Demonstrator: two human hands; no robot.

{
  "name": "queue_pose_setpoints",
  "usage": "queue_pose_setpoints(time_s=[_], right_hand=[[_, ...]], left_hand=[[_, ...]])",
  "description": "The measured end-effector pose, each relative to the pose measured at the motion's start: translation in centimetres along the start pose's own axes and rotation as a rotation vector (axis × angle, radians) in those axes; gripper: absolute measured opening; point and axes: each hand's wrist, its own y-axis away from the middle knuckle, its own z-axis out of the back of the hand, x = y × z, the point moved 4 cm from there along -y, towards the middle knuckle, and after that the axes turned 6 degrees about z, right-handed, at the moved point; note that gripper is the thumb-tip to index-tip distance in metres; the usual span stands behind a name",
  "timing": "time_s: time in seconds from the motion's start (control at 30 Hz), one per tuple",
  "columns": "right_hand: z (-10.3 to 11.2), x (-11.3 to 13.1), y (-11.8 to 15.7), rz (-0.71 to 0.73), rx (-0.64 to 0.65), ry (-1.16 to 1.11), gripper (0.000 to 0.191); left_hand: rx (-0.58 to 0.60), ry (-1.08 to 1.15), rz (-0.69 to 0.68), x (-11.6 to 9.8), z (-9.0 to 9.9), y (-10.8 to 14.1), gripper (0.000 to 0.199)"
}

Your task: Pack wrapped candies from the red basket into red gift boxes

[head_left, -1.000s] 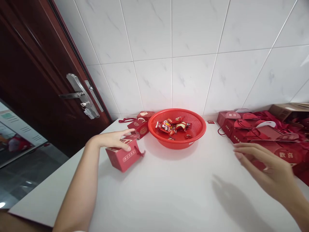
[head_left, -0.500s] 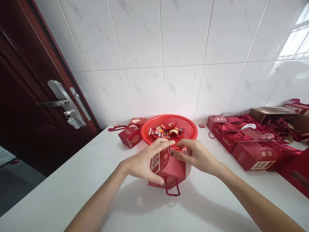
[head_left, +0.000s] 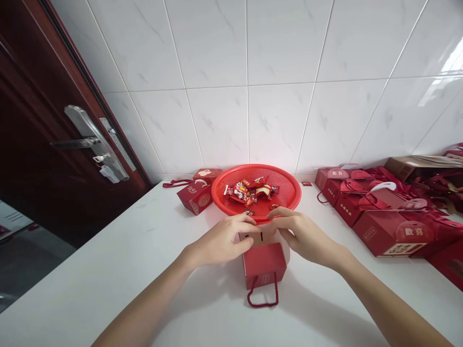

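Observation:
A small red gift box (head_left: 265,262) with a dark red cord handle (head_left: 263,304) sits on the white table in front of me. Its pale inner flap (head_left: 257,237) with a dark slit stands up at the far side. My left hand (head_left: 227,241) has bent fingers and thumb on the flap at the upper left. At the upper right, my right hand (head_left: 302,233) pinches the box's edge, its fingertips partly hidden. Just beyond both hands rests a red plastic basket (head_left: 294,195) holding several wrapped candies (head_left: 240,192).
Two red boxes (head_left: 195,197) stand left of the basket. Several red gift boxes (head_left: 388,231) with ribbons crowd the right side, near an open cardboard box (head_left: 408,168). A tiled wall (head_left: 275,130) bounds the back; a dark red door (head_left: 32,120) is at left.
The gift box has turned from tilted to squarer on the table, its cord facing me. My left hand has shifted from its printed side to the upper flap. The view has shifted slightly.

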Motion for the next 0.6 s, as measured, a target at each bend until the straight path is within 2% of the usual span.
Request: queue_pose_setpoints(time_s=[0.13,0.3,0.43,0.6], right_hand=[[-0.5,0.7,0.3,-0.003,0.093,0.168,0.036],[-0.9,1.6,0.6,0.000,0.154,0.147,0.033],[-1.1,2.4,1.0,0.018,0.156,0.085,0.027],[-1.1,2.6,1.2,-0.065,0.080,-0.031,0.042]], left_hand=[[-0.018,0.005,0.035,0.4,0.0,0.2,0.053],[0.030,0.024,0.129,0.5,-0.2,1.1,0.058],[0.024,0.002,0.159,0.4,-0.2,1.7,0.053],[-0.009,-0.025,0.229,0.8,-0.1,2.1,0.055]])
